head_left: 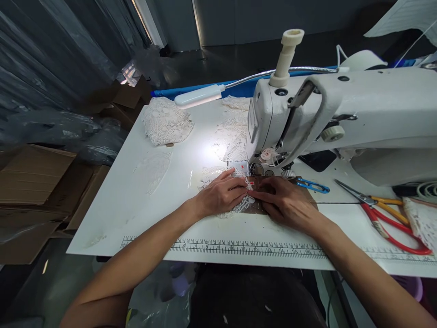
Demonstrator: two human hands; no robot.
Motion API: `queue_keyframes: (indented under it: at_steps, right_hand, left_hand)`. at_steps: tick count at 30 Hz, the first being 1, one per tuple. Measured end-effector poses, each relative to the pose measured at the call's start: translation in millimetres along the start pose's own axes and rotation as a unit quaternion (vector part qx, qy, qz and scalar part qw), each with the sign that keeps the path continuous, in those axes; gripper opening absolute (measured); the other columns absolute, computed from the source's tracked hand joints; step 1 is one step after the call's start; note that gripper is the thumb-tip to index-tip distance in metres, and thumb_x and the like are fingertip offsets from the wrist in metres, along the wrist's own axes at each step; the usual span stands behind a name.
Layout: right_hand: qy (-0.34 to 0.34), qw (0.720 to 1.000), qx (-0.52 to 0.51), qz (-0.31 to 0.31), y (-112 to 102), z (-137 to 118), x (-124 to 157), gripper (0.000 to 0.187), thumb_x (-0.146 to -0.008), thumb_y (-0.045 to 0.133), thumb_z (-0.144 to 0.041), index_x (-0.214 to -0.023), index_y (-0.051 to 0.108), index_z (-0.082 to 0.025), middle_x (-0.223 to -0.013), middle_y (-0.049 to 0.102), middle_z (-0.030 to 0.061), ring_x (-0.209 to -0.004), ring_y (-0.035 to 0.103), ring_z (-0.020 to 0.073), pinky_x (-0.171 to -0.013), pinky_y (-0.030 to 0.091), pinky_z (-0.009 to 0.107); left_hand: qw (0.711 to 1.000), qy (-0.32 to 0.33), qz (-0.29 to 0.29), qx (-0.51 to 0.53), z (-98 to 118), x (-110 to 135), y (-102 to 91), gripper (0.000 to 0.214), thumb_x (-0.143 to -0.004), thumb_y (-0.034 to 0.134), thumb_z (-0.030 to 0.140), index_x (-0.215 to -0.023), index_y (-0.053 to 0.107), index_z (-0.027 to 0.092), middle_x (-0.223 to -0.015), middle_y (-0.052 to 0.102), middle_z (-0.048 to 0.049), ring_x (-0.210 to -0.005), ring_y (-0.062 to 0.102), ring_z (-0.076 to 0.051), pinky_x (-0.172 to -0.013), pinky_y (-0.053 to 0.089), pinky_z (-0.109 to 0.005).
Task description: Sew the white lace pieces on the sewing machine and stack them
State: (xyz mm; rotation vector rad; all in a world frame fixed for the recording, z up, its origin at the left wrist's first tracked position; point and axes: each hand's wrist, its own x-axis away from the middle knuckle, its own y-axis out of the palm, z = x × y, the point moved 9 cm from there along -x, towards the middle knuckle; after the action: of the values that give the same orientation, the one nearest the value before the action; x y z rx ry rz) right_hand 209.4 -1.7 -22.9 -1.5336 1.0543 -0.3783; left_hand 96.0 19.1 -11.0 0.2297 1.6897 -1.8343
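Observation:
Under the needle end of the white sewing machine (269, 109) lies a piece of white lace (243, 206), beside a brown plate on the table. My left hand (221, 195) rests over the lace, fingers bent and gathered at its right edge, gripping it. From the other side my right hand (287, 200) reaches in, its forefinger stretched to the same edge and the fingers closed on the lace. The hands almost touch just in front of the presser foot (251, 169). My fingers cover part of the lace edge.
Lace piles (165, 120) lie at the table's back left, with more lace (232, 132) beside the machine head. A lamp (200, 96) hangs over them. Blue thread snips (312, 185) and red-and-orange-handled scissors (385, 214) lie at right. Cardboard boxes (37, 177) stand left.

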Motion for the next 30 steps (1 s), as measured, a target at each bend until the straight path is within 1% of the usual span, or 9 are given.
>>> queue_keyframes:
  at_steps: [3,7,10,13,16,20,25,28,30]
  right_hand:
    - [-0.007,1.000,0.017,-0.002,1,-3,-1,0.036,-0.091,0.050,-0.018,-0.121,0.066,-0.029,-0.109,0.060,0.0116,-0.095,0.059,0.0242,-0.084,0.051,0.044]
    - [-0.010,0.999,0.035,0.000,1,-6,-1,0.035,-0.089,0.052,-0.017,-0.120,0.065,-0.029,-0.108,0.060,0.0113,-0.095,0.059,0.0243,-0.081,0.052,0.043]
    - [-0.018,0.999,0.035,0.004,2,-8,-1,0.037,-0.089,0.052,-0.016,-0.122,0.064,-0.027,-0.106,0.060,0.0118,-0.096,0.058,0.0249,-0.082,0.052,0.044]
    - [-0.019,0.999,0.036,0.006,2,-8,-1,0.035,-0.090,0.050,-0.017,-0.121,0.064,-0.027,-0.105,0.060,0.0116,-0.096,0.057,0.0249,-0.083,0.052,0.044]
    - [-0.019,0.999,0.040,0.005,3,-8,-1,0.034,-0.091,0.049,-0.018,-0.120,0.064,-0.027,-0.107,0.059,0.0116,-0.097,0.057,0.0252,-0.084,0.051,0.045]
    - [-0.021,0.999,0.039,0.007,2,-9,-1,0.033,-0.090,0.050,-0.017,-0.119,0.065,-0.026,-0.106,0.059,0.0121,-0.097,0.057,0.0257,-0.083,0.051,0.045]
    - [-0.021,0.999,0.043,0.007,1,-10,-2,0.035,-0.089,0.050,-0.016,-0.119,0.064,-0.026,-0.106,0.059,0.0120,-0.097,0.056,0.0256,-0.084,0.051,0.045]
    - [-0.021,0.999,0.048,0.001,2,-10,-2,0.035,-0.089,0.050,-0.016,-0.120,0.064,-0.025,-0.106,0.059,0.0124,-0.098,0.055,0.0259,-0.085,0.050,0.045]
    - [-0.022,0.998,0.051,0.001,2,-11,-1,0.035,-0.089,0.050,-0.016,-0.120,0.064,-0.025,-0.108,0.059,0.0128,-0.099,0.055,0.0265,-0.086,0.050,0.045]
  left_hand:
    - [1.000,0.004,0.001,-0.016,2,-1,-2.2,0.011,-0.094,0.054,0.018,-0.093,0.064,0.016,-0.101,0.069,-0.0035,-0.098,0.065,-0.014,-0.107,0.044,-0.045]
    - [0.998,-0.010,-0.001,-0.069,2,-2,-6.3,0.012,-0.093,0.054,0.021,-0.091,0.065,0.016,-0.099,0.069,-0.0059,-0.084,0.063,-0.016,-0.087,0.049,-0.040]
    - [0.995,0.001,-0.012,-0.097,5,-4,-6.0,0.012,-0.093,0.054,0.021,-0.097,0.064,0.016,-0.104,0.068,-0.0080,-0.084,0.061,-0.018,-0.078,0.047,-0.038]
    - [0.993,-0.005,-0.024,-0.117,3,-5,-4.4,0.017,-0.093,0.053,0.024,-0.102,0.063,0.014,-0.112,0.066,-0.0108,-0.087,0.060,-0.021,-0.076,0.045,-0.038]
    - [0.990,-0.017,-0.042,-0.131,1,-4,-1.7,0.022,-0.095,0.051,0.028,-0.104,0.062,0.012,-0.111,0.066,-0.0131,-0.087,0.059,-0.022,-0.076,0.045,-0.039]
    - [0.988,-0.015,-0.057,-0.142,2,-4,0.4,0.024,-0.096,0.049,0.029,-0.104,0.062,0.011,-0.108,0.066,-0.0131,-0.087,0.058,-0.022,-0.077,0.045,-0.039]
    - [0.985,-0.011,-0.070,-0.157,2,-5,1.6,0.026,-0.097,0.046,0.028,-0.108,0.061,0.010,-0.119,0.062,-0.0154,-0.088,0.058,-0.023,-0.076,0.045,-0.038]
    - [0.983,-0.018,-0.091,-0.159,3,-5,4.7,0.029,-0.098,0.044,0.028,-0.109,0.061,0.008,-0.116,0.064,-0.0155,-0.087,0.057,-0.023,-0.075,0.045,-0.038]
    - [0.982,-0.039,-0.105,-0.154,2,-5,5.9,0.031,-0.099,0.043,0.030,-0.109,0.062,0.007,-0.115,0.065,-0.0150,-0.089,0.057,-0.024,-0.076,0.045,-0.039]
